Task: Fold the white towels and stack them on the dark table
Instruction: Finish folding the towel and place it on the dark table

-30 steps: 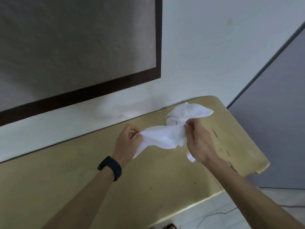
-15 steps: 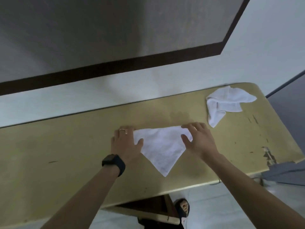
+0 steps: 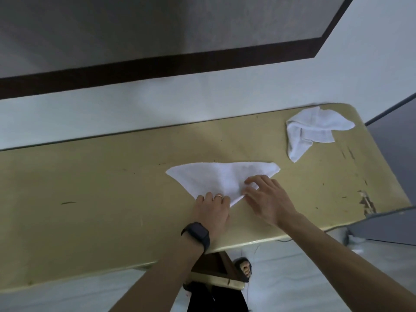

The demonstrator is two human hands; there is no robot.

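Observation:
A white towel (image 3: pixel 216 176) lies flat on the yellowish table (image 3: pixel 101 188) as a triangle, its long edge away from me and its point toward me. My left hand (image 3: pixel 212 208), with a ring and a dark watch, presses on the near point of the towel. My right hand (image 3: pixel 267 197) rests with spread fingers on the towel's right side, fingertips pinching a small wrinkle. A second white towel (image 3: pixel 313 131) lies crumpled near the table's far right corner, apart from both hands.
The table runs along a pale wall (image 3: pixel 157 109) with a dark-framed panel (image 3: pixel 135 66) above. Its right end has chipped paint (image 3: pixel 367 201). A grey partition (image 3: pixel 396 154) stands at the right. Below the near edge are a table leg (image 3: pixel 216 266), pale floor and my foot.
Both hands moved from the towel's far corners to its near point. The towel now lies wider and flatter on the table. The camera view shifted slightly.

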